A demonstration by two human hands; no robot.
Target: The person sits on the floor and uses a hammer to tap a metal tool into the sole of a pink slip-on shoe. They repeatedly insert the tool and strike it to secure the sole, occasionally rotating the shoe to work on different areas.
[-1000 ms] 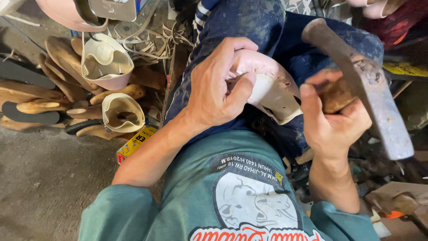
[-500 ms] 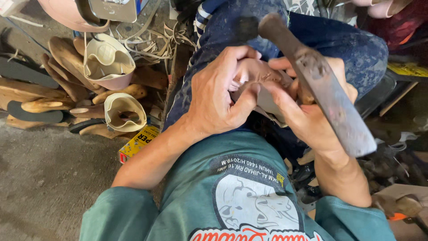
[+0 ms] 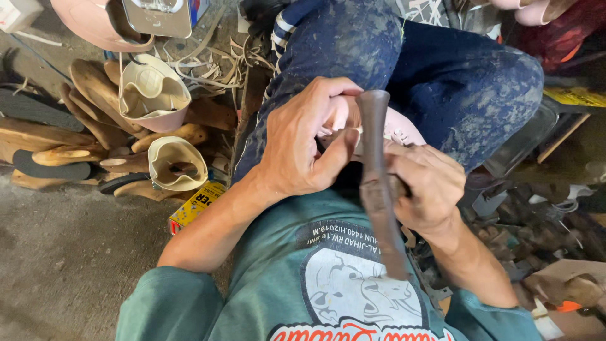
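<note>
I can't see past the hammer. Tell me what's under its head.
Under the hammer head lies a pale pink shoe on the knee, gripped by the left hand. Hands and hammer cover most of the shoe, so the struck spot stays hidden.

Shoemaker's workshop: wooden lasts (image 3: 95, 95) piled on concrete floor (image 3: 57, 271), unfinished pink uppers (image 3: 151, 95), leather scraps (image 3: 214, 63), hammer (image 3: 379, 183) in use.

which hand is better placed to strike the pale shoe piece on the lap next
Right, likely. The right hand grips the hammer, whose head sits over the pale shoe piece. The left hand is wrapped around that piece, steadying it on the knee.
</note>
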